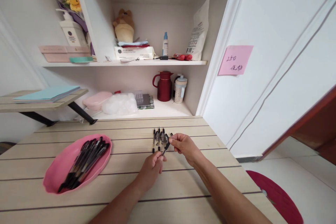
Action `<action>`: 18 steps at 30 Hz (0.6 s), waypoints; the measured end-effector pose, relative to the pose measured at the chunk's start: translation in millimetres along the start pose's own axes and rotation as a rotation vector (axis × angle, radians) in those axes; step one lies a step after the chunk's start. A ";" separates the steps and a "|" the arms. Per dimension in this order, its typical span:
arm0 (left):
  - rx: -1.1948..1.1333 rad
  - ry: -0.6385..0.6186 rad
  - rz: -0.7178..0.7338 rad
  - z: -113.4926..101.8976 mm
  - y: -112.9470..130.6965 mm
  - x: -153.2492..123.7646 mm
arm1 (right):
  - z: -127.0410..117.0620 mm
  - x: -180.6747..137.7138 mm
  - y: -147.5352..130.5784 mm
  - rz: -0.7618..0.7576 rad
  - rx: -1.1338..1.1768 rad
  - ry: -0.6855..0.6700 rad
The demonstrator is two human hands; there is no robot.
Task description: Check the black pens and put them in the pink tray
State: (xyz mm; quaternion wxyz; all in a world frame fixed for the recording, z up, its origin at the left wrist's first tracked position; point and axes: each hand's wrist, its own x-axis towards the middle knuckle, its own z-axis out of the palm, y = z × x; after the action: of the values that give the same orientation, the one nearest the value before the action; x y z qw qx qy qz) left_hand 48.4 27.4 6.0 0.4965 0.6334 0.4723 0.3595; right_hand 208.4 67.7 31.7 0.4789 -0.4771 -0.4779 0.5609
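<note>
Over the middle of the table, my left hand (151,168) pinches the lower end of a black pen (166,148), which is tilted up to the right. My right hand (184,146) has its fingers closed at the pen's upper end; whether they hold a separate cap there I cannot tell. Just beyond my hands, several black pens (153,140) lie side by side, pointing away from me. Small dark pieces that look like pen caps (157,135) lie between them. To the left sits a pink oval bowl (49,181) with a bundle of pens (84,161) in it.
A low wooden stand (65,98) with blue papers (47,93) is at the back left. Behind the table, the shelf holds a red jug (165,86), a cup (180,91) and a white plastic bag (120,104). A round red stool (275,196) stands at the right.
</note>
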 end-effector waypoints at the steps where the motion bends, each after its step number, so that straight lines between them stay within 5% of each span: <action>1: 0.015 0.006 0.011 0.3 0.2 -0.1 | 0.6 -0.6 -0.5 -0.011 -0.004 0.004; 18: 0.093 0.017 0.031 2.0 6.4 -3.1 | -2.4 -1.8 -1.4 -0.002 0.027 -0.045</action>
State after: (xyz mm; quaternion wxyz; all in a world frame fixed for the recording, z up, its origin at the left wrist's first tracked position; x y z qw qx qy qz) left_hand 50.9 23.5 11.7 0.4566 0.6600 0.4829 0.3503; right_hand 211.0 66.2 33.0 0.4750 -0.4572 -0.4814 0.5775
